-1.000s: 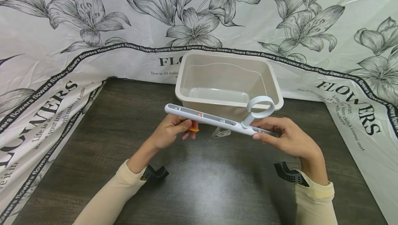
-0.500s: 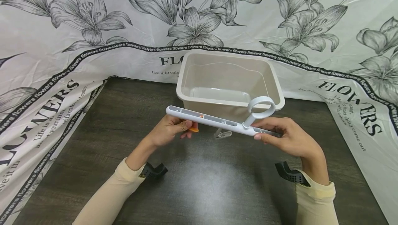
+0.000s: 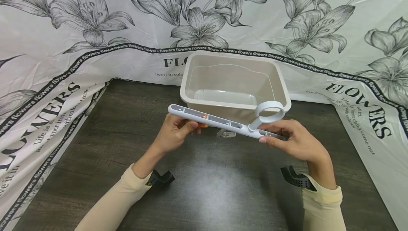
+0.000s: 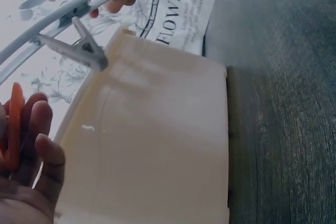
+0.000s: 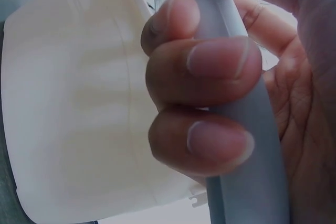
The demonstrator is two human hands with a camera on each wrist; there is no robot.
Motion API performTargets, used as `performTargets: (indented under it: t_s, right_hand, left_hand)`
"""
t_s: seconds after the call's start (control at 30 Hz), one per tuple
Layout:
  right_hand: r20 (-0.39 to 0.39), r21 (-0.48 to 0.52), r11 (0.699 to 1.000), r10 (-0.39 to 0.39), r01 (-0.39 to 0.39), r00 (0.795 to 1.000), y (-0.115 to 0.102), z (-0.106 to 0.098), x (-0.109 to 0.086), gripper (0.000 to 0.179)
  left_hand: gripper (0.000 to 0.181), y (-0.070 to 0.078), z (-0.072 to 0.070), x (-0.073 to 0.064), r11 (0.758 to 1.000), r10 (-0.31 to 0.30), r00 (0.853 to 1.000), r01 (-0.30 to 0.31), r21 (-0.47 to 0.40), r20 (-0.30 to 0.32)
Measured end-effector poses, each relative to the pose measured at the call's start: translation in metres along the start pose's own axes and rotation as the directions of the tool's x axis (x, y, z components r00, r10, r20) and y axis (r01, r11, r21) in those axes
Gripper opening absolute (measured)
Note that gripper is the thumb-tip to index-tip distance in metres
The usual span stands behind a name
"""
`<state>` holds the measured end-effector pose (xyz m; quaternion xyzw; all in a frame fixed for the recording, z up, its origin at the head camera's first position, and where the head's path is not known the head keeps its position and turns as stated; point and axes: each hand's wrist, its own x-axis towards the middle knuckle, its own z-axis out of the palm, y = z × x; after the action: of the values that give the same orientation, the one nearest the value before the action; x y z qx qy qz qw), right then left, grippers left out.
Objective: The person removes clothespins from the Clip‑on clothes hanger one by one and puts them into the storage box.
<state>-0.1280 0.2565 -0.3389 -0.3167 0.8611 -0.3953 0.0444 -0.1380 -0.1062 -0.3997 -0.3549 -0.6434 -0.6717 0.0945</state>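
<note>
A: Status on the white hanger bar (image 3: 223, 122)?

B: Held level in the air over the far middle of the desk (image 3: 204, 188), just in front of the beige bin (image 3: 235, 82). Right hand (image 3: 296, 140) is wrapped around the bar's right end, next to the ring hook (image 3: 269, 110); the right wrist view shows fingers (image 5: 210, 61) curled tight on it. Left hand (image 3: 175, 135) supports the left part from below, thumb on the bar, fingers pinching an orange clip (image 4: 14, 124).

A: Other clips?

B: One grey clip (image 4: 79, 48) hangs under the bar mid-span.

A: Step?

B: Looks like mounting the orange clip on the bar's underside, near the orange spot showing through its slot (image 3: 204, 116). I can't tell whether it's seated.

A: Next move?

B: My read: right hand keeps the bar steady, left hand lines the clip's top with the slot and pushes until it catches. Bar may twist if the right grip loosens.
</note>
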Motion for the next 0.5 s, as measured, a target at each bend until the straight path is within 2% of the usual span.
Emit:
performTargets:
  t_s: [0.1, 0.23, 0.4, 0.5]
  right_hand:
    - [-0.01, -0.001, 1.0, -0.005, 0.005, 1.0, -0.001, 0.001, 0.001, 0.03]
    - [-0.015, 0.024, 0.999, -0.031, 0.032, 0.999, -0.003, 0.003, 0.002, 0.031]
    - [-0.017, 0.026, 0.998, -0.054, 0.054, 0.998, -0.005, 0.004, 0.003, 0.032]
    - [-0.003, 0.026, 0.998, -0.056, 0.056, 0.998, -0.005, 0.004, 0.004, 0.032]
  left_hand:
    - [0.039, 0.0, 0.003, -0.001, 0.998, 0.026, 0.997, -0.022, 0.053, -0.07]
    - [0.026, 0.001, 0.008, -0.002, 0.993, 0.074, 0.986, -0.059, 0.1, -0.152]
    - [0.019, 0.002, 0.013, -0.001, 0.989, 0.115, 0.97, -0.091, 0.117, -0.214]
    - [0.012, 0.001, 0.014, -0.001, 0.98, 0.152, 0.957, -0.112, 0.167, -0.247]
